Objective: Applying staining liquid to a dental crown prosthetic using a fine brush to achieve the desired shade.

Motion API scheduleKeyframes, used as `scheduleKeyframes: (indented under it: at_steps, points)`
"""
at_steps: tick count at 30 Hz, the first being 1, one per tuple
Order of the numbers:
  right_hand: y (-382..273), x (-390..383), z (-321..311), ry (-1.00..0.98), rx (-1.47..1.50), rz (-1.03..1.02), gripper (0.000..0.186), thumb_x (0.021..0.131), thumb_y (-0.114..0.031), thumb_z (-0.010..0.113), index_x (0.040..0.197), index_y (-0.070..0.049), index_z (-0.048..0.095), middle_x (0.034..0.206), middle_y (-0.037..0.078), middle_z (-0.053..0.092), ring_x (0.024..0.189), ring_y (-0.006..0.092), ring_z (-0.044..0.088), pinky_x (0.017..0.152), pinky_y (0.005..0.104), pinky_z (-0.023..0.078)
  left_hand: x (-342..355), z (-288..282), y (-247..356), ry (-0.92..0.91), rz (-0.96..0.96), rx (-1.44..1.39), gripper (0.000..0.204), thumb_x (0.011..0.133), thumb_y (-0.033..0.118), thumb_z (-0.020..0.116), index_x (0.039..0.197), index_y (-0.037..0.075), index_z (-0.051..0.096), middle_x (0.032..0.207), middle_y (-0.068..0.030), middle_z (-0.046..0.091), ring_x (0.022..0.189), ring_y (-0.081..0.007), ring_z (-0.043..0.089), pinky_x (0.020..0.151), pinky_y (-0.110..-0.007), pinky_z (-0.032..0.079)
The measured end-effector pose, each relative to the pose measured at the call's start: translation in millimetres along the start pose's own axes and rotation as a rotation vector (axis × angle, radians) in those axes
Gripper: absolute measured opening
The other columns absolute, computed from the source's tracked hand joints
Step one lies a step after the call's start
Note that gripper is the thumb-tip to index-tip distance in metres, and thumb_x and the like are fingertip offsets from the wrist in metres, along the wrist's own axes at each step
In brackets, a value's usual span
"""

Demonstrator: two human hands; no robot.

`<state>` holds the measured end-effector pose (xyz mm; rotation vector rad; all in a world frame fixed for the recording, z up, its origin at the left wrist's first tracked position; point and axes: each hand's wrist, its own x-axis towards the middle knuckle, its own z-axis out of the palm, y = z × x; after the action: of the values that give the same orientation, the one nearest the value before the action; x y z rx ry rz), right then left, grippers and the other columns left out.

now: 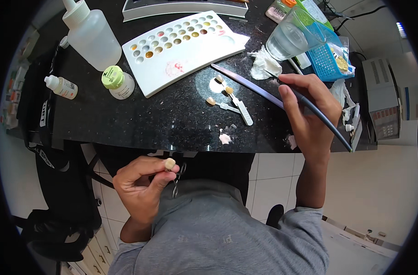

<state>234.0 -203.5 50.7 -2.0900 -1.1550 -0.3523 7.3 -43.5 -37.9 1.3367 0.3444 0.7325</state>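
Observation:
My left hand (pixel 138 185) is in front of the table edge, its thumb and fingers closed around locking forceps (pixel 175 189). A small cream tooth crown (pixel 170 163) shows at the fingertips; how the forceps grip it is hidden. My right hand (pixel 307 101) pinches a slim dark-handled brush (pixel 327 123) like a pen, its tip at a crumpled white tissue (pixel 263 63). Behind the tissue is a glass of clear liquid (pixel 287 41). Tooth shade tabs (pixel 236 106) lie left of this hand, near a lilac flat-tipped tool (pixel 248 85). A white palette (pixel 190 68) has wells of coloured pastes.
A squeeze bottle (pixel 96 43), a green-lidded jar (pixel 119 85) and a small dropper bottle (pixel 62 87) stand at the left of the black speckled table (pixel 126 126). A blue basket (pixel 326 64) sits at the right, with crumpled tissue (pixel 341 94) before it.

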Motion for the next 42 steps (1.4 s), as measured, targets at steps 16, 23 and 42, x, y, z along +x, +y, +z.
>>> scheduleKeyframes:
  at_steps: [16, 23, 42]
  points:
    - [-50, -8, 19, -0.235, -0.328, -0.110, 0.015, 0.081, -0.017, 0.071, 0.087, -0.003, 0.065, 0.073, 0.008, 0.058, 0.061, 0.0225, 0.060, 0.055, 0.0339, 0.046, -25, 12, -9, -0.104, 0.013, 0.221, 0.013, 0.080, -0.004, 0.068, 0.093, -0.001, 0.070, 0.084, -0.0127, 0.070, 0.077, -0.0164, 0.068, 0.070, -0.024, 0.055]
    - [-47, -17, 13, -0.146, -0.202, -0.086, 0.012, 0.081, -0.013, 0.070, 0.083, -0.004, 0.063, 0.075, 0.009, 0.063, 0.063, 0.0223, 0.063, 0.057, 0.0306, 0.047, -30, 12, -9, -0.039, 0.131, 0.334, 0.019, 0.078, -0.004, 0.069, 0.096, 0.001, 0.071, 0.086, -0.0107, 0.072, 0.077, -0.0161, 0.069, 0.069, -0.023, 0.054]
    - [-18, -233, 16, 0.152, 1.112, 0.638, 0.015, 0.087, -0.007, 0.063, 0.097, 0.000, 0.055, 0.091, 0.013, 0.061, 0.079, 0.0233, 0.068, 0.070, 0.0331, 0.056, -80, 69, -37, -0.157, -0.457, -0.099, 0.015, 0.084, 0.006, 0.068, 0.096, -0.003, 0.068, 0.088, -0.0154, 0.069, 0.075, -0.0174, 0.069, 0.062, -0.025, 0.058]
